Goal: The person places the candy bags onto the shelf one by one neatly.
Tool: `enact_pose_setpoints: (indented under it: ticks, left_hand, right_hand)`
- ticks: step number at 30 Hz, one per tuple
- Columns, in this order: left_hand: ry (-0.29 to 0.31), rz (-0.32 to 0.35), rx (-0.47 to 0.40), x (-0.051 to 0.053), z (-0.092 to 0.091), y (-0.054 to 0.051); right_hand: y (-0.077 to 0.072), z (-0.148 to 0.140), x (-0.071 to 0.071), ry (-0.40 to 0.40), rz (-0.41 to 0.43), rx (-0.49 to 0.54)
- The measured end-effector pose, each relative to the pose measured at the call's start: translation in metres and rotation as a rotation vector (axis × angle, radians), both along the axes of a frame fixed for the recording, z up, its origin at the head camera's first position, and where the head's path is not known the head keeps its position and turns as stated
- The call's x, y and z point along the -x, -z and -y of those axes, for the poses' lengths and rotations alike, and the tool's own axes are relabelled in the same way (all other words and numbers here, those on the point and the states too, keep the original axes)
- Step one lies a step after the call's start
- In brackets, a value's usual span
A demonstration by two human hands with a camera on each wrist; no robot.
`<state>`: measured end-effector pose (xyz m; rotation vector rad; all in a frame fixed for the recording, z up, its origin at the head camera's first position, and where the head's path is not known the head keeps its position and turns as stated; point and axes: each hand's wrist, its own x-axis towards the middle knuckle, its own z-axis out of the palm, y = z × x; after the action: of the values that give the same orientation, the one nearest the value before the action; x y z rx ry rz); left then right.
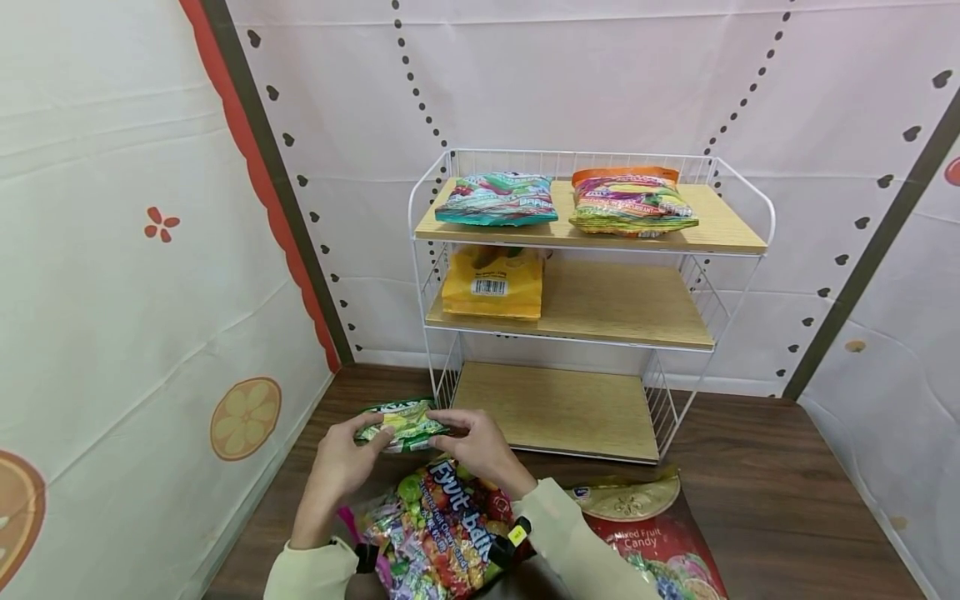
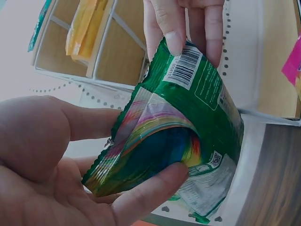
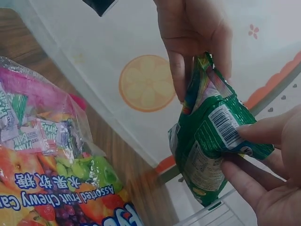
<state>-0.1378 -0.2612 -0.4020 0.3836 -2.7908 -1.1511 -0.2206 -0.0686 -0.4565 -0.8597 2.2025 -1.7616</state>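
Note:
A small green candy bag (image 1: 407, 423) is held up between both hands, in front of the rack's lower left corner. My left hand (image 1: 347, 463) pinches one end of it, thumb on one face and fingers on the other. At the opposite end my right hand (image 1: 481, 450) grips the bag close to a printed barcode. In the left wrist view the green bag (image 2: 155, 122) shows a rainbow-coloured panel. The right wrist view shows the bag (image 3: 211, 141) bent and creased between the hands. Below the hands lies a large Fruit ball candy bag (image 1: 442, 533).
A three-tier white wire rack (image 1: 592, 342) with wooden shelves stands ahead. Its top shelf bears a teal bag (image 1: 498, 200) and an orange-green bag (image 1: 632, 200); a yellow bag (image 1: 492, 279) sits on the middle shelf's left. A red Mixed Fruit Candy bag (image 1: 652, 537) lies right.

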Motion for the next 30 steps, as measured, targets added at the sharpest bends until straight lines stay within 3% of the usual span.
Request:
enact_pose_setpoints:
  ticks: [14,21,30]
  left_hand:
    - [-0.029,-0.112,-0.047,-0.009,-0.002,-0.008]
    - [-0.074,-0.169,-0.089,-0.012,-0.005,-0.015]
    - [-0.149,-0.29,-0.065,-0.011,-0.006,-0.011]
  right_hand:
    - [-0.007,-0.005,-0.008,-0.01,0.021,0.058]
    - [-0.011,-0.005,-0.01,-0.016,0.052,0.12]
    - [-0.013,-0.003,-0.015,0.021,0.136,0.183]
